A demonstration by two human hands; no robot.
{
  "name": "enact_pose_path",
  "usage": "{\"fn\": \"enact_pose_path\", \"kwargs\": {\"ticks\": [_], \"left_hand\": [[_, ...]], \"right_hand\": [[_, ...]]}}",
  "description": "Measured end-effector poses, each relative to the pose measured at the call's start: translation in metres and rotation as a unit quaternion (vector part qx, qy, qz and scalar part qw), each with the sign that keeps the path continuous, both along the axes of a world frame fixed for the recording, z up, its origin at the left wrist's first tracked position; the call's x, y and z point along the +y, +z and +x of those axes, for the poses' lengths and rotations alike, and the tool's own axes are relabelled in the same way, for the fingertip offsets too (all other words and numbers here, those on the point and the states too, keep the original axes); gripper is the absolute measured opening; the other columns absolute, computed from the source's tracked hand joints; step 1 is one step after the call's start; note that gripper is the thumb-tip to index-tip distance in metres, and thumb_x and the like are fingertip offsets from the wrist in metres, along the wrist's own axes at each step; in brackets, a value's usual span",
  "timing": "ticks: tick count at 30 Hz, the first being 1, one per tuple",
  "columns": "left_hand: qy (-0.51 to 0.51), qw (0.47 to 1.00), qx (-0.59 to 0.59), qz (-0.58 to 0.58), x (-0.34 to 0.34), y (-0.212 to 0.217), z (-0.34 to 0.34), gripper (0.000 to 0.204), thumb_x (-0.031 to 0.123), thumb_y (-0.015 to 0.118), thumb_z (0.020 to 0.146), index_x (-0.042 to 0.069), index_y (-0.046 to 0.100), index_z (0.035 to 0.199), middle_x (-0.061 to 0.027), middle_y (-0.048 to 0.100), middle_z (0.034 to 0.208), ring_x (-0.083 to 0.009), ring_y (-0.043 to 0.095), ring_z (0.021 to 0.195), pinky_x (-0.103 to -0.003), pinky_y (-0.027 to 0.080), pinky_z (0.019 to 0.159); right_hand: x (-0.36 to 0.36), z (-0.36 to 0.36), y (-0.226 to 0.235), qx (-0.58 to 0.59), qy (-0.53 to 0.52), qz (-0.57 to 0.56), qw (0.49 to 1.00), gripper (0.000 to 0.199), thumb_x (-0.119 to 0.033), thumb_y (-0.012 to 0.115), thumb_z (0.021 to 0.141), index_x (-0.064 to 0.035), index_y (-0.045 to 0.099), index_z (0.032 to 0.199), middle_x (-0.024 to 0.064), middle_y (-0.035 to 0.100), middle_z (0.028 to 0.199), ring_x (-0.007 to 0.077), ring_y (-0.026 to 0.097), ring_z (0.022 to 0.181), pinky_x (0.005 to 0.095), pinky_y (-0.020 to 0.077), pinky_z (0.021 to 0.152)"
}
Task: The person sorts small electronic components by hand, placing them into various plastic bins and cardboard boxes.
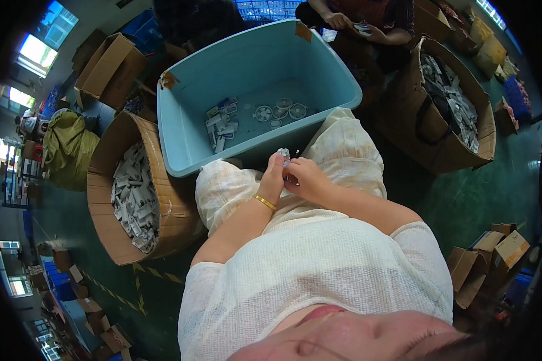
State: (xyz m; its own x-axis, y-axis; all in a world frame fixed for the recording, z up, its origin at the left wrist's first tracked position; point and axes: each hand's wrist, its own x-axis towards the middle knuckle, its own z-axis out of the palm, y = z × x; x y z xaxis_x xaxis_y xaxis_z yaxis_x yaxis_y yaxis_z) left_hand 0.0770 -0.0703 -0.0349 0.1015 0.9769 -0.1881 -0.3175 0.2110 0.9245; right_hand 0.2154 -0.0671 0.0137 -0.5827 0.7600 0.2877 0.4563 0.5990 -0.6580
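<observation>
My left hand, with a gold band at the wrist, is closed on a small light-grey part that pokes up above the fingers. My right hand meets it from the right, its fingers bent and pinched against the lower side of the part. Whatever lies between those fingers is mostly hidden. Both hands are over my lap, just in front of a large light-blue tub. Inside the tub, several small round fan pieces lie near the middle, and a pile of grey and white parts lies to their left.
A cardboard box of grey-white plastic pieces stands at left; another box with similar pieces stands at right. Across the tub, another person's hands hold a small object. More cartons sit at lower right.
</observation>
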Motion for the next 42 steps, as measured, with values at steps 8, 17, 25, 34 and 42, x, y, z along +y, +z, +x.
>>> {"fn": "enact_pose_path", "kwargs": {"ticks": [8,17,25,34,42], "left_hand": [[0.037,0.999,0.036,0.006,0.000,0.010,0.001,0.038,0.037,0.035,0.095,0.005,0.051,0.105,-0.0029,0.054,0.087,-0.0104,0.050,0.076,-0.022,0.041,0.071],[0.008,0.998,-0.006,-0.068,0.003,0.021,-0.006,0.040,0.040,0.032,0.095,0.004,0.050,0.100,-0.0068,0.057,0.080,-0.0150,0.056,0.065,-0.027,0.047,0.061],[-0.072,0.984,-0.130,-0.099,-0.002,0.038,0.001,0.043,0.041,0.034,0.093,0.004,0.047,0.109,-0.0101,0.058,0.080,-0.0190,0.058,0.058,-0.032,0.050,0.053],[-0.007,0.987,-0.140,-0.082,0.000,0.028,-0.003,0.045,0.044,0.031,0.093,0.003,0.048,0.105,-0.0103,0.057,0.082,-0.0197,0.058,0.059,-0.032,0.050,0.054],[0.033,0.997,0.003,0.073,0.010,-0.012,-0.007,0.041,0.043,0.033,0.094,0.006,0.046,0.105,-0.0063,0.053,0.092,-0.0155,0.058,0.065,-0.029,0.051,0.056]], "right_hand": [[0.001,0.003,-0.004,0.091,-0.022,-0.136,0.986,0.012,-0.008,0.067,0.070,-0.0017,0.057,0.074,0.0144,0.057,0.072,0.0304,0.054,0.070,0.0375,0.0442,0.061],[0.004,0.007,0.005,0.217,-0.171,-0.152,0.949,0.011,-0.008,0.063,0.077,-0.0002,0.057,0.079,0.0092,0.055,0.069,0.0193,0.052,0.062,0.0286,0.0422,0.056],[0.037,0.024,-0.019,0.314,-0.264,-0.265,0.872,0.009,-0.010,0.063,0.080,-0.0033,0.058,0.082,-0.0012,0.054,0.069,0.0062,0.046,0.063,0.0200,0.0387,0.056],[0.041,0.028,-0.019,0.368,-0.171,-0.304,0.862,0.015,-0.013,0.061,0.083,-0.0030,0.053,0.091,-0.0013,0.054,0.076,0.0058,0.048,0.070,0.0191,0.0401,0.062],[0.019,0.013,0.003,0.151,-0.021,-0.293,0.944,0.025,-0.008,0.065,0.078,0.0007,0.049,0.096,0.0106,0.060,0.078,0.0164,0.059,0.069,0.0267,0.0470,0.063]]}}
